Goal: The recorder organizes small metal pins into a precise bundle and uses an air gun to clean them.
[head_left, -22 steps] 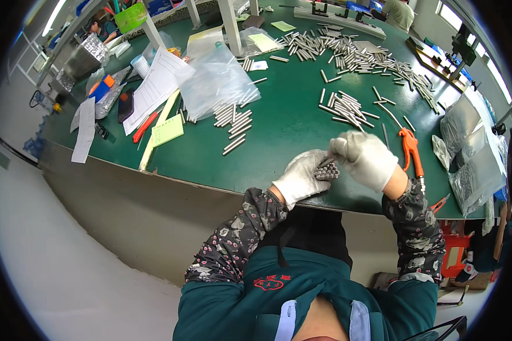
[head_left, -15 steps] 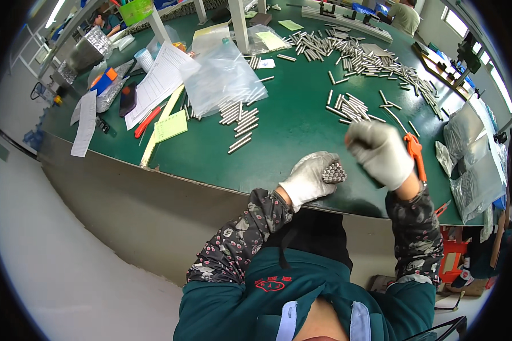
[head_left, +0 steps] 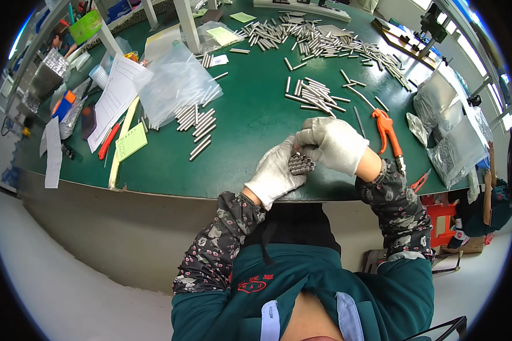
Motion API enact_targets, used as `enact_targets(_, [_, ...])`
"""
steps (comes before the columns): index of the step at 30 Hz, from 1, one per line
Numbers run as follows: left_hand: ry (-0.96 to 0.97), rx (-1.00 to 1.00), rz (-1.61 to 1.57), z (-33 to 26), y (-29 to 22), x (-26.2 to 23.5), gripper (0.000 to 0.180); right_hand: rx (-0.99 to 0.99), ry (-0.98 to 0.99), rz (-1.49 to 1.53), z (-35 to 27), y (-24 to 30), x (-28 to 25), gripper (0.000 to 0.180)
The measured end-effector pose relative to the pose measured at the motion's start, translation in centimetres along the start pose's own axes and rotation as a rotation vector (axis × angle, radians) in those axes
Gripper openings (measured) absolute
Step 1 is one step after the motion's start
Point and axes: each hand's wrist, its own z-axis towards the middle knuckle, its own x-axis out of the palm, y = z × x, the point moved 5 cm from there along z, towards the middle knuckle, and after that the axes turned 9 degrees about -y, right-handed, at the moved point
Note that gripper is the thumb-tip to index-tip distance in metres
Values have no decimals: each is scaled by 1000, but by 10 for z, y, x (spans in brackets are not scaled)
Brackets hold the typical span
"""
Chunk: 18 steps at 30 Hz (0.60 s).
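Gripping 1 rod bundle (head_left: 301, 165) w/ L hand (head_left: 276, 173).

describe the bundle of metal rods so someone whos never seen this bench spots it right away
Start at the big green table, then its near edge, where the white-gloved left hand and right hand meet. The bundle of metal rods sits in the left hand, showing a tight cluster of grey ends. Unlike the loose rods scattered across the table, these are packed together.

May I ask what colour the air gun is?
The air gun is orange, clearest in the head view.
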Motion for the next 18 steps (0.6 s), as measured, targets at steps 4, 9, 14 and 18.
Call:
enact_targets(4, [0, -69, -85, -1, 7, 1, 73, 59, 1, 99, -6, -10, 5, 15])
enact_targets(9, [-47, -29, -22, -4, 2, 0, 80, -13, 79, 92, -5, -7, 9, 17])
enact_targets(14, [-25, -34, 14, -1, 5, -2, 78, -225, 93, -125, 3, 8, 12, 12])
enact_targets(18, [-30, -17, 147, -2, -14, -3, 65, -337, 159, -436, 3, 14, 18, 9])
